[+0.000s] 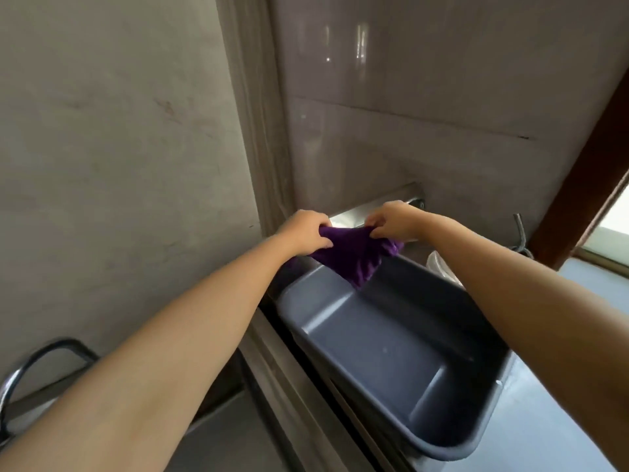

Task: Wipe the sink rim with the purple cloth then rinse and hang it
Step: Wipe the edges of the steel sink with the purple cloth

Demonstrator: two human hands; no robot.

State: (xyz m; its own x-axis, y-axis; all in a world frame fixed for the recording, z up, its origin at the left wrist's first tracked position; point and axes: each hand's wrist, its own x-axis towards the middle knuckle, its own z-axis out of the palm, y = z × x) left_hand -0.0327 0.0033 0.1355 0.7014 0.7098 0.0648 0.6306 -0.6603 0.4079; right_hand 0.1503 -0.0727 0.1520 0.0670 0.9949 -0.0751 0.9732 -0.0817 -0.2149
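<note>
Both my arms reach forward to the back wall. My left hand [304, 233] and my right hand [393, 221] each pinch a top edge of the purple cloth [355, 257], holding it stretched between them. The cloth hangs down in a point over the far end of a dark grey plastic tub [384, 366]. Just behind my hands a steel ledge [377, 199] runs along the tiled wall. Of the sink, only a curved steel faucet [37, 361] at the lower left shows.
The grey tub sits on a steel counter [531, 420] that runs to the right. A clear container [440, 264] and a hose [520, 233] stand behind the tub near a brown window frame [585, 172]. A grey wall fills the left side.
</note>
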